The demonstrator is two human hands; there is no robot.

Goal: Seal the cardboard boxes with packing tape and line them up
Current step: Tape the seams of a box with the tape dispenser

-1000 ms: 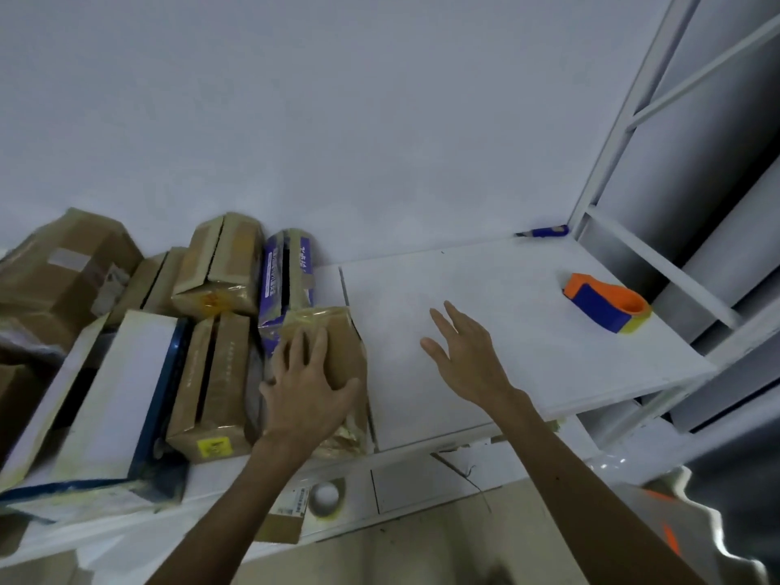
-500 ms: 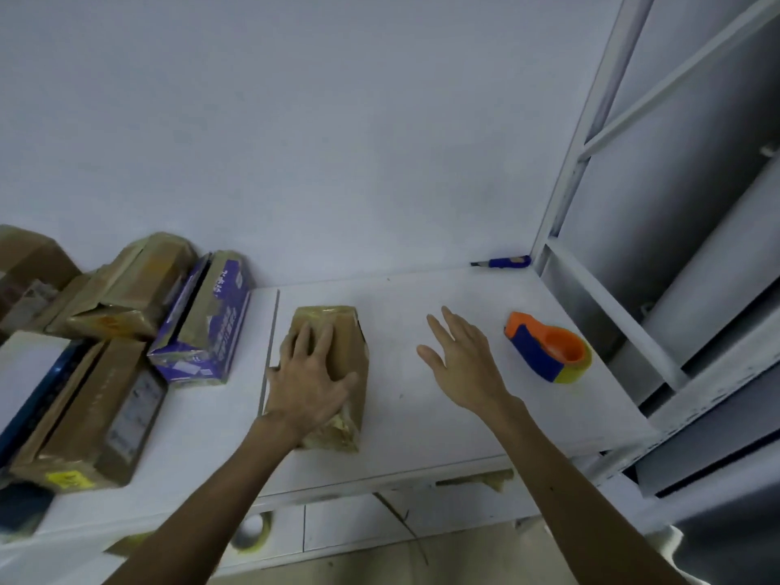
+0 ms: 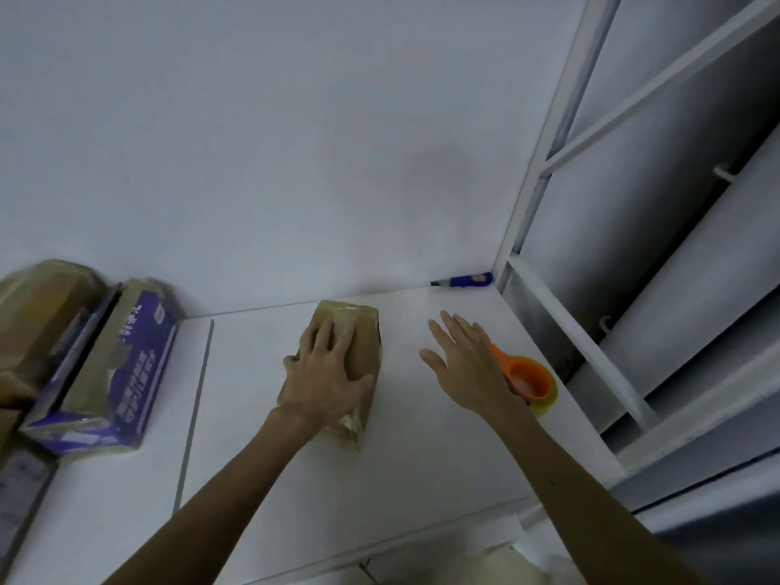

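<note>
A small brown cardboard box [image 3: 364,331] wrapped in shiny tape lies on the white table [image 3: 413,466], near the middle. My left hand [image 3: 327,369] rests flat on top of it, fingers spread over its lid and sides. My right hand [image 3: 466,365] hovers open above the table to the right of the box, touching nothing. Just behind that hand sits an orange and blue tape dispenser [image 3: 529,380] with yellowish tape, partly hidden by my wrist.
A purple and brown taped box [image 3: 122,365] and another brown box [image 3: 38,318] lie at the left. A blue utility knife [image 3: 464,280] rests against the back wall. White metal shelf frames [image 3: 561,331] stand close on the right.
My left hand has slid the small box rightward, away from the pile and farther onto the table. My right hand stayed open and now is in front of the tape dispenser.
</note>
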